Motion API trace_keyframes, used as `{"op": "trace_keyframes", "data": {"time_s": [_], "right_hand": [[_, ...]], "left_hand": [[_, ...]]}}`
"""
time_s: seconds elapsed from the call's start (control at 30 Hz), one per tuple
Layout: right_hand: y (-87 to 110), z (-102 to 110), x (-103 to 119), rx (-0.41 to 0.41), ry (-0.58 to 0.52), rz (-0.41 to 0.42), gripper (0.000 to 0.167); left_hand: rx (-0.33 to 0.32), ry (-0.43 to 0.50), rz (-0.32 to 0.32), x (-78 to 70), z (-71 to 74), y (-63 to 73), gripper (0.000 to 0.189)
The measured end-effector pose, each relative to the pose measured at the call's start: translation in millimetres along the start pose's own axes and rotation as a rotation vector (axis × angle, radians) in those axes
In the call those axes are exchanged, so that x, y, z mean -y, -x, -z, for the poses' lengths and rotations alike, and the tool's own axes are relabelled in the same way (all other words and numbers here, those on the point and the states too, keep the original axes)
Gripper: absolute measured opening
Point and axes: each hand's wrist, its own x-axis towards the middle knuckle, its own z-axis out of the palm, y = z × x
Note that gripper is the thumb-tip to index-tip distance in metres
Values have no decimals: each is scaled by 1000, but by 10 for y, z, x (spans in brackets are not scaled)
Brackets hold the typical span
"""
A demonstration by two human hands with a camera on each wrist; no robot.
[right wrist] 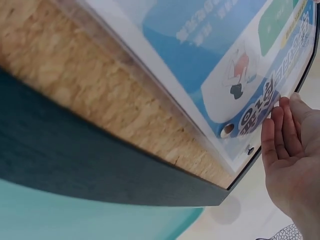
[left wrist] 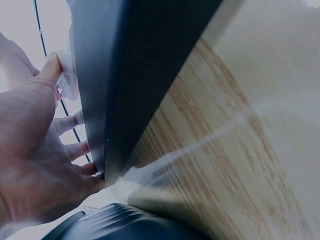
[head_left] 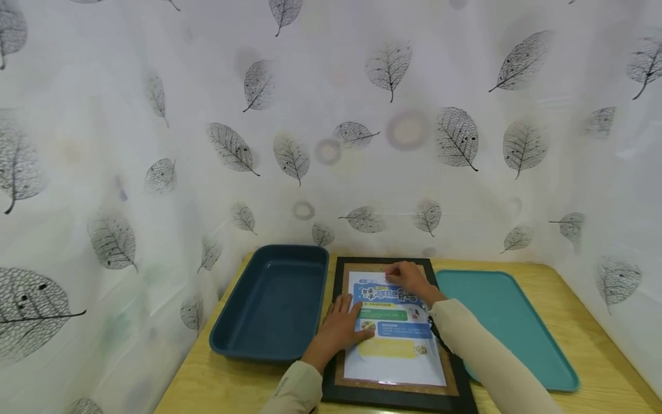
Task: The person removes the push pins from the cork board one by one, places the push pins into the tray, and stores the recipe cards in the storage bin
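A printed poster in a clear glossy sleeve (head_left: 395, 368) lies on a black-framed cork board (head_left: 338, 376). My left hand (head_left: 338, 328) rests over the left side with spread fingers, its thumb lying on the sheet; in the left wrist view, the fingers reach over the black frame (left wrist: 115, 75). At the top edge of the poster, my right hand (head_left: 411, 279) has its fingertips drawn together; whether something small is between them is hidden. A small pin (right wrist: 250, 150) shows near the top corner of the sleeve in the right wrist view.
A dark blue deep tray (head_left: 274, 256) stands left of the board. To the right lies a flat teal tray (head_left: 507, 322), partly behind my right forearm. All rest on a wooden table (head_left: 217, 385), enclosed by leaf-patterned curtains (head_left: 331, 190).
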Motion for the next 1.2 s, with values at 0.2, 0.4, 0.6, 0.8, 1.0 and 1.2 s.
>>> {"op": "trace_keyframes", "data": {"time_s": [0.2, 0.4, 0.6, 0.8, 1.0, 1.2], "right_hand": [[7, 28, -36, -16, 12, 28, 13], [45, 98, -70, -23, -9, 43, 13], [113, 187, -57, -33, -33, 57, 13], [133, 264, -80, -62, -30, 147, 12], [163, 343, -112, -93, -25, 152, 12], [202, 421, -211, -86, -14, 99, 13]], "left_hand": [[-4, 15, -7, 19, -17, -1, 88], [-2, 16, -7, 34, -47, -8, 88], [-4, 20, -12, 26, -48, 3, 88], [-11, 21, -6, 40, -41, 11, 88], [-10, 33, -9, 38, -43, -7, 89], [-14, 22, -18, 21, -62, -13, 88]]}}
